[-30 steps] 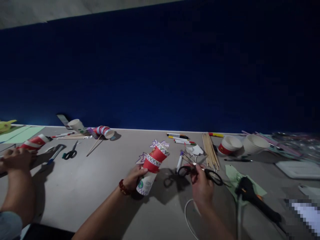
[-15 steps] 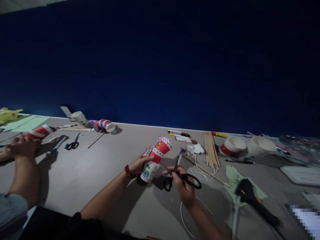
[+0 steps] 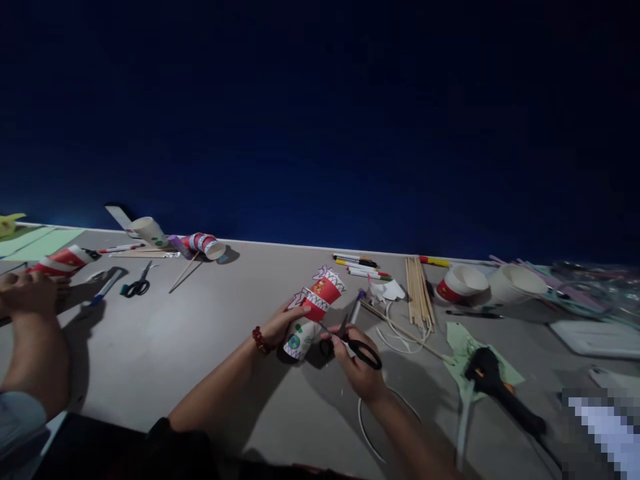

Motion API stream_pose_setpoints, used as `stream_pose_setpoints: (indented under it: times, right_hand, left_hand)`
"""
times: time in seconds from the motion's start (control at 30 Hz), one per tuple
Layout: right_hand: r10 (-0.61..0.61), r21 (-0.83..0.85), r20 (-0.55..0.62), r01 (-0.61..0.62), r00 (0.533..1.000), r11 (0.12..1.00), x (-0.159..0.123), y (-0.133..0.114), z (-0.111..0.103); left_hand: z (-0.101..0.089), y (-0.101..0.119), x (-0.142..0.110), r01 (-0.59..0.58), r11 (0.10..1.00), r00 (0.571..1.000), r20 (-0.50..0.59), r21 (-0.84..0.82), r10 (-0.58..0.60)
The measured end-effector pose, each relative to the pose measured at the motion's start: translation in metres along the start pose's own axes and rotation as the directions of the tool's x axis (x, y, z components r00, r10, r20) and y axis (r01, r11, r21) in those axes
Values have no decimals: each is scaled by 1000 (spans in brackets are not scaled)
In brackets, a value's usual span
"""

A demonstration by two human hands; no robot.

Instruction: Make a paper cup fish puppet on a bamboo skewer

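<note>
My left hand (image 3: 284, 325), with a red bead bracelet at the wrist, is closed round a stack of decorated paper cups (image 3: 312, 308) in red and white with purple zigzag trim, tilted up to the right. My right hand (image 3: 358, 365) grips black-handled scissors (image 3: 354, 345), whose blades point left at the lower cup. Both hands hover just above the grey table (image 3: 190, 347).
Markers (image 3: 361, 265), wooden sticks (image 3: 418, 292), two paper bowls (image 3: 463, 283) and a black glue gun (image 3: 495, 387) lie to the right, with a white cord (image 3: 367, 427) below my right hand. Another person's hand (image 3: 25, 293) rests far left near scissors (image 3: 136, 285) and cups (image 3: 205, 244).
My right hand has carried the scissors left from beside the sticks to the cup stack. The cup stack has dropped slightly toward the table.
</note>
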State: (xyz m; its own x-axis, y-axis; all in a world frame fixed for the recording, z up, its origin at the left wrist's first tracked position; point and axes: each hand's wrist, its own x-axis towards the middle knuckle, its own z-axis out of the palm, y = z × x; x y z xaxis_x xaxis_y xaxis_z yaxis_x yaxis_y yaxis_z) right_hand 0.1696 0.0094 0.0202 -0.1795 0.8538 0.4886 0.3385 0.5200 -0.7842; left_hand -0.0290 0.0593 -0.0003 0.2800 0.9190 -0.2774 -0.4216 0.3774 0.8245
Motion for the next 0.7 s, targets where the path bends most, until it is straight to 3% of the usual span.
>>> stream_pose_setpoints:
  times: [0.13, 0.27, 0.43, 0.7]
  right_hand:
    - [43, -49, 28, -42, 999, 998, 5, -1, -1]
    - [-7, -129, 65, 16, 998, 992, 16, 3, 0]
    - [-39, -166, 115, 58, 993, 984, 31, 12, 3]
    - [13, -173, 103, 5, 995, 985, 50, 24, -2]
  left_hand:
    - [2, 3, -1, -4, 999, 999, 35, 47, 3]
    - [3, 7, -1, -30, 997, 998, 50, 76, 26]
    - [1, 11, 7, -29, 995, 1000, -9, 91, 30]
    - [4, 22, 33, -171, 974, 985, 20, 151, 170]
